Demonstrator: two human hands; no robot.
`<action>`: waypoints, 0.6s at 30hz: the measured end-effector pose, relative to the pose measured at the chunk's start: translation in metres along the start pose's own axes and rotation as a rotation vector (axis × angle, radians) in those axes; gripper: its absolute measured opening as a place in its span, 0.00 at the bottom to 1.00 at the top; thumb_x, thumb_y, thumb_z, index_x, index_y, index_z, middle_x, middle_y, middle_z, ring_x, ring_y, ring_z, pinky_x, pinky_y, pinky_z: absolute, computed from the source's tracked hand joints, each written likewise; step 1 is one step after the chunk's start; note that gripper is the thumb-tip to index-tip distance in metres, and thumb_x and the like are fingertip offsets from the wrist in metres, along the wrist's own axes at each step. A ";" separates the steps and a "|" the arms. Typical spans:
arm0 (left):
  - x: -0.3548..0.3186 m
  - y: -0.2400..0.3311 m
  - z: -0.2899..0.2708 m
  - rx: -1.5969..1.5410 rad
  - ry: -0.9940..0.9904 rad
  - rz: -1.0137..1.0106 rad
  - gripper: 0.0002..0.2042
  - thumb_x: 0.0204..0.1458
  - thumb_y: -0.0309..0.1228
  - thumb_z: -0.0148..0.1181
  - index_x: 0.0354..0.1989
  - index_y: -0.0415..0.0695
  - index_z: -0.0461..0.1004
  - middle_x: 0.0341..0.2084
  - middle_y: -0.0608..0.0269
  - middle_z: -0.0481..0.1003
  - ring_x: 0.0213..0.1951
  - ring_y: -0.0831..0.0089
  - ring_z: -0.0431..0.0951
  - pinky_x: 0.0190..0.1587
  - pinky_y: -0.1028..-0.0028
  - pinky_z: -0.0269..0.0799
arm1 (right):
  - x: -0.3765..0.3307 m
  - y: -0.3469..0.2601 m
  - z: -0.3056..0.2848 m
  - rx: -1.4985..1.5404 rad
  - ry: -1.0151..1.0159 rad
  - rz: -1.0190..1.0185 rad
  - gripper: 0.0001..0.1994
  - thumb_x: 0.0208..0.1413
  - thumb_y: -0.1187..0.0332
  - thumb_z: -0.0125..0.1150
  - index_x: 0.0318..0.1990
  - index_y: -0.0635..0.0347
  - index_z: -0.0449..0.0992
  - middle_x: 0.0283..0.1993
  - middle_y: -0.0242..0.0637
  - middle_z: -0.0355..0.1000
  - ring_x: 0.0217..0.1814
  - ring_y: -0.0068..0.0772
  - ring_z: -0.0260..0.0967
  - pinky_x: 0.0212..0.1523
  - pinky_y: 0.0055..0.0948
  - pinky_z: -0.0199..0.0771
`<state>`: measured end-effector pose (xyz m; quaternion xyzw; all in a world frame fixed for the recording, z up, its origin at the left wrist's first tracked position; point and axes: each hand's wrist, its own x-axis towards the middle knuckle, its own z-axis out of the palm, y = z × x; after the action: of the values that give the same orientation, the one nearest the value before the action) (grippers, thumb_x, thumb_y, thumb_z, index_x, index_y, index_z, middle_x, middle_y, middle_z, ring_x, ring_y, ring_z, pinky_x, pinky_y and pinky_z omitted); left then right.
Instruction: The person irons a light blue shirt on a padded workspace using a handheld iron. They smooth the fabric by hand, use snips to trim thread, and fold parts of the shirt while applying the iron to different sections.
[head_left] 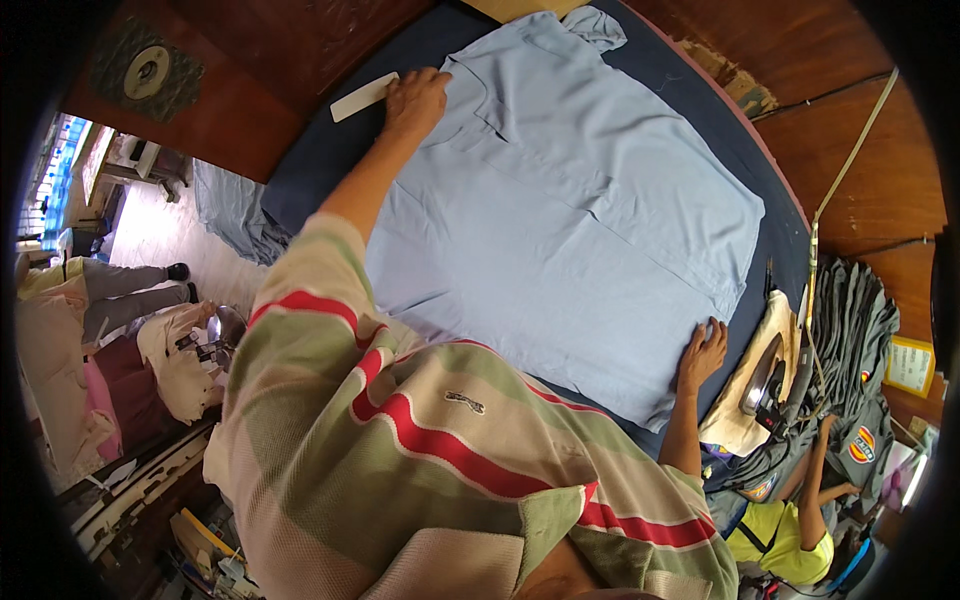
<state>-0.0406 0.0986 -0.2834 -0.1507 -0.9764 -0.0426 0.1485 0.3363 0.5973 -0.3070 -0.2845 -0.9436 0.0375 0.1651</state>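
Observation:
A light blue cloth garment (560, 220), apparently a shirt, lies spread over a dark blue covered table (300, 180), with wrinkles across it and a bunched end at the far side. At the garment's far left edge, my left hand (415, 102) has its fingers curled on the cloth. A white flat strip (362, 97) lies beside that hand, its right end partly covered by it. My right hand (704, 352) rests on the near right edge of the garment, fingers apart and bent lightly onto the cloth.
An iron (764, 378) sits on a cream pad (735, 410) to the right, its cord (840, 165) rising along the wall. Dark grey garments (850, 310) hang beyond. Another person in yellow-green (790, 540) is at lower right; more people are at the left.

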 end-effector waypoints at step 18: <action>-0.177 0.016 -0.034 0.048 0.208 -0.435 0.14 0.55 0.42 0.52 0.42 0.46 0.71 0.34 0.54 0.76 0.35 0.52 0.77 0.37 0.57 0.72 | 0.071 -0.039 0.022 0.048 -0.048 -0.362 0.24 0.61 0.49 0.44 0.62 0.46 0.63 0.66 0.47 0.54 0.68 0.51 0.50 0.63 0.47 0.48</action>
<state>0.1349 0.0597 -0.3045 0.0721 -0.9661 -0.0657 0.2391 0.2530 0.6044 -0.3008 -0.1052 -0.9819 0.0365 0.1533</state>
